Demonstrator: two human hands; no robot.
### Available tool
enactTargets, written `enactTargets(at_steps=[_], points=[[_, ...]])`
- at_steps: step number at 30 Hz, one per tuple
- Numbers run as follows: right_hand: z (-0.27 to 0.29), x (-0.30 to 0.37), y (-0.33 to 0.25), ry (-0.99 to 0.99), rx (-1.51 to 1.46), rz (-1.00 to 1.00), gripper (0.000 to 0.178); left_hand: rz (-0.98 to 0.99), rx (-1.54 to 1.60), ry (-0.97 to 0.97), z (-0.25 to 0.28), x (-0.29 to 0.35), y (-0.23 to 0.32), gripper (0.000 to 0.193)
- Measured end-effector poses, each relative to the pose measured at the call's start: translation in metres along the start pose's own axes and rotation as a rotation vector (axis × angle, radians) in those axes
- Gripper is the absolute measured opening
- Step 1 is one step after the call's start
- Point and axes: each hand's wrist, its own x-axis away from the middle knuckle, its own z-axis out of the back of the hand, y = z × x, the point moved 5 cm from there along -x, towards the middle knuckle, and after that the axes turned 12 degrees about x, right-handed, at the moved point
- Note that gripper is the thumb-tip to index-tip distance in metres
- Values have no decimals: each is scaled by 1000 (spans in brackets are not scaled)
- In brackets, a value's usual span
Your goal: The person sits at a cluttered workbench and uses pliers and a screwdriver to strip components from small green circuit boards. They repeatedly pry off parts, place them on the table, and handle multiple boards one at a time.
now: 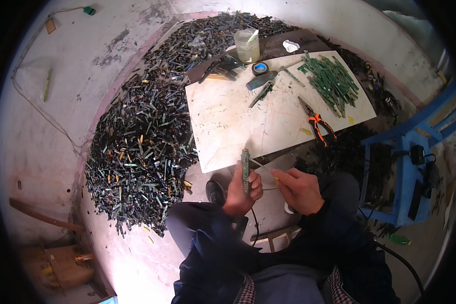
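Observation:
My left hand (239, 197) is closed around a narrow green circuit board strip (245, 171), held upright just off the table's near edge. My right hand (302, 190) grips a screwdriver (261, 165) with a thin metal shaft; its handle is mostly hidden in the fingers. The shaft points left, its tip at or very close to the strip's upper part; contact cannot be made out. Beyond the hands, pliers (316, 123) with orange and black handles lie on the white tabletop (223, 126). A heap of green circuit board strips (332, 83) covers its right side.
A roll of blue-centred black tape (260, 68) lies near a cloudy plastic cup (247, 46) at the back. A large pile of dark strips (137, 147) spreads over the floor at left. To the right stands a blue frame (405, 167) with black adapters and cables.

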Motion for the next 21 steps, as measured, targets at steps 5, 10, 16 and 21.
enactTargets(at_steps=[5,10,16,21], points=[[8,-6,10,-47,-76,6,28,44,57,-56,0,2,-1,54],[4,-5,15,-108,-225,-55,27,56,75,-62,-3,3,-1,54],[0,-6,13,-117,-228,-50,32,70,71,-68,-3,3,0,54],[-15,-1,20,-73,-367,-130,26,54,51,-100,-1,2,0,51]])
